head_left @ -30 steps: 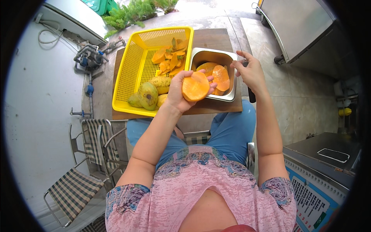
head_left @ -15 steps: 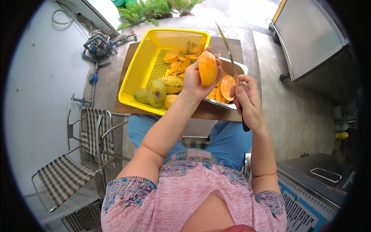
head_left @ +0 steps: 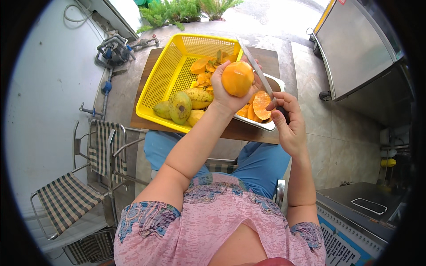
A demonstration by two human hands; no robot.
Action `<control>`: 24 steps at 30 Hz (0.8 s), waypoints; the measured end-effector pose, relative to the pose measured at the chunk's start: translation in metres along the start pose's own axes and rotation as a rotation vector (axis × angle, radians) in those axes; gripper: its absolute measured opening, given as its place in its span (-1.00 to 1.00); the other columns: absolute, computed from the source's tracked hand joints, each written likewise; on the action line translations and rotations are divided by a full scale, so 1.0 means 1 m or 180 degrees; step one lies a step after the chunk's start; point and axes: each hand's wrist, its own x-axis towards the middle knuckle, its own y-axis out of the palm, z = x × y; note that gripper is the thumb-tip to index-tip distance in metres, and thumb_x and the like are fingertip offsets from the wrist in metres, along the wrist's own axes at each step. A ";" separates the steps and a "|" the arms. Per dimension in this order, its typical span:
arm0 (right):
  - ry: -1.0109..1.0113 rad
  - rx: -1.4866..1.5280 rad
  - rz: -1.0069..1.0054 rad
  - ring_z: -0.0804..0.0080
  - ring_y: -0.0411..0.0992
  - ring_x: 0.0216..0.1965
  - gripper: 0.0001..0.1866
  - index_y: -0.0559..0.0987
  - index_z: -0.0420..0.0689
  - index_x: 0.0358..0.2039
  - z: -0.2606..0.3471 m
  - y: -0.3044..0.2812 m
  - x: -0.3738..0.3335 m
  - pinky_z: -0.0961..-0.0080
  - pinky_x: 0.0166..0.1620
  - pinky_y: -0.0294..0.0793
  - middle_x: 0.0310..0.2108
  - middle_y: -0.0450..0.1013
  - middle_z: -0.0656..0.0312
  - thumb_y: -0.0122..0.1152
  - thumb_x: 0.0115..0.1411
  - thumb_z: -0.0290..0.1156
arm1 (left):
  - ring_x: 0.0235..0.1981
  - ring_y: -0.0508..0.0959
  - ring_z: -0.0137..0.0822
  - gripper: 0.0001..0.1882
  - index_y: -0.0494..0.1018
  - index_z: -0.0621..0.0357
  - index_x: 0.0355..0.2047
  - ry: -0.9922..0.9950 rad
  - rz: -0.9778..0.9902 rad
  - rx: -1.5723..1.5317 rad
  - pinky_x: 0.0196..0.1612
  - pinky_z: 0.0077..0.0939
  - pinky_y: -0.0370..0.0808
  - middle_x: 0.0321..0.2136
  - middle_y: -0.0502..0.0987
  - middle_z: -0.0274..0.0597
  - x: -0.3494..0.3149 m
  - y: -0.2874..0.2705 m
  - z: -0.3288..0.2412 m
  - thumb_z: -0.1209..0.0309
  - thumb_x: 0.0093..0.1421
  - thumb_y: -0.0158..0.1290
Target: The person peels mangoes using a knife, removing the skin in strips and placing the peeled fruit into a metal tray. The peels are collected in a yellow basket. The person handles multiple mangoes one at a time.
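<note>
My left hand [head_left: 225, 91] is closed around a peeled orange mango [head_left: 238, 79], holding it above the table between the basket and the tray. In my right hand [head_left: 288, 124] is a long knife [head_left: 258, 66]. Its blade slants up and to the left, close beside the mango's right side; whether the two touch I cannot tell. The yellow perforated basket [head_left: 148, 95] holds several unpeeled green-yellow mangoes [head_left: 179, 107] at its near end and orange peelings [head_left: 200, 65] farther back. Under my hands, a metal tray [head_left: 279, 82] contains cut mango pieces [head_left: 262, 105].
Basket and tray stand on a brown wooden table [head_left: 144, 84] before my knees. Checked folding chairs [head_left: 69, 199] are at the left, near wall pipes [head_left: 113, 55]. A wheeled steel cabinet [head_left: 355, 48] stands at the far right. Green plants [head_left: 177, 13] grow beyond the table.
The mango has turned in my left hand so a broader, rounder face shows. The knife has tilted farther left, its blade now nearer the mango.
</note>
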 end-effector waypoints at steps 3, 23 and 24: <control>-0.0300 -0.0551 -0.0009 0.55 0.37 -0.43 -0.68 0.45 -0.19 -0.12 -0.006 -0.002 -0.003 0.63 -0.32 0.37 -0.44 0.40 0.24 0.23 0.13 -0.39 | 0.00 0.35 -0.01 -0.48 0.24 0.19 0.08 0.0149 0.0116 0.0058 0.04 -0.13 0.33 0.01 0.32 0.11 0.000 -0.002 -0.004 0.17 0.18 -0.22; -0.1133 -0.1990 0.0019 0.26 0.49 -0.46 -0.65 0.53 -0.12 -0.22 0.004 0.004 -0.002 0.46 -0.41 0.48 -0.43 0.48 0.17 0.34 -0.08 -0.41 | -0.02 0.35 0.07 -0.54 0.30 0.28 0.02 -0.0191 -0.0016 -0.0292 0.00 -0.06 0.39 -0.05 0.33 0.21 -0.006 0.009 -0.006 0.26 0.17 -0.24; -0.1132 -0.1999 0.0017 0.26 0.49 -0.46 -0.65 0.53 -0.12 -0.22 0.004 0.004 -0.002 0.46 -0.41 0.48 -0.43 0.49 0.17 0.34 -0.08 -0.41 | -0.02 0.35 0.07 -0.53 0.29 0.28 0.02 -0.0218 0.0023 -0.0305 0.00 -0.05 0.39 -0.05 0.33 0.21 -0.006 0.009 -0.006 0.27 0.17 -0.24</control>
